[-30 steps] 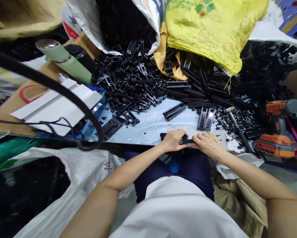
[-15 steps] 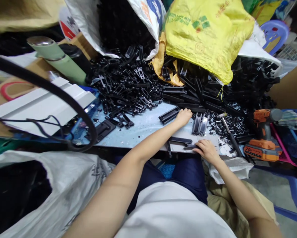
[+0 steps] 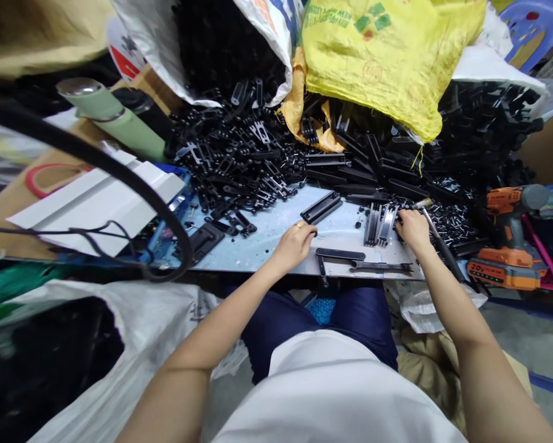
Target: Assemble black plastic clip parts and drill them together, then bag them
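Observation:
My left hand (image 3: 294,246) is over the front of the bench with its fingers pinched on a small black part (image 3: 315,234). Behind it lie long black channel-shaped pieces (image 3: 322,208). At the edge of a pile of small screws or pins (image 3: 451,215), my right hand (image 3: 413,229) has its fingers curled down; whatever is in them is hidden. Just left of those fingers is a row of upright metal-and-black strips (image 3: 380,224). Between the hands, a black hinged arm (image 3: 341,254) lies at the bench edge, joined by a flat slotted bar (image 3: 382,267).
A hammer (image 3: 442,246) and an orange cordless drill (image 3: 507,237) are on the right. Black parts (image 3: 239,160) are heaped at the back, below a white sack (image 3: 160,49) and a yellow sack (image 3: 373,55). A black cable (image 3: 133,178) loops across the left.
My left hand has left the channel pieces and come toward me and left, now pinching a small black part. My right hand has moved off the slotted bar, back and right to the screws.

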Demonstrator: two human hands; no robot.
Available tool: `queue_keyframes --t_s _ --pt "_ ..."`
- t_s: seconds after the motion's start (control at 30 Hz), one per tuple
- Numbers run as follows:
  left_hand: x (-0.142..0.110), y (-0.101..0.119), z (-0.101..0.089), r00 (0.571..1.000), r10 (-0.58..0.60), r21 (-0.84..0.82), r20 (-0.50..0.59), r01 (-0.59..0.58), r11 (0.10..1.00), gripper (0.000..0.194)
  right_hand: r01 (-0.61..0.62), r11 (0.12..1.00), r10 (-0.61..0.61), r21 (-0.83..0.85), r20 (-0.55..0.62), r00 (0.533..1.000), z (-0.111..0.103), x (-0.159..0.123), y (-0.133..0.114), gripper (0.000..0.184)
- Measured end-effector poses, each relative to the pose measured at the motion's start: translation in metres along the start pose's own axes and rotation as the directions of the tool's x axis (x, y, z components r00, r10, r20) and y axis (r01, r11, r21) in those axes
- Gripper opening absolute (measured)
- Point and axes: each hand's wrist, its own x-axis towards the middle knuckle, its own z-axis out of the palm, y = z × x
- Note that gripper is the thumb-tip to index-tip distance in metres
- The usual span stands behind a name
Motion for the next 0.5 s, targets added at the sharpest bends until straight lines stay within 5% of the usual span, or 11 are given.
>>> queue_keyframes --t_s 0.2,0.5 --pt "-0.023 0.008 -0.009 0.992 0.030 0.058 0.124 -0.038 0.998 0.024 0.126 0.908 -0.007 0.400 -0.287 0.958 -0.014 -0.010 -0.006 0.014" --pt "-0.008 0.035 -0.017 0.931 0.106 0.282 0.349 -0.212 0.936 0.028 0.269 0.582 -0.144 0.767 -0.229 0.963 -0.034 -0.058 -0.062 0.016"
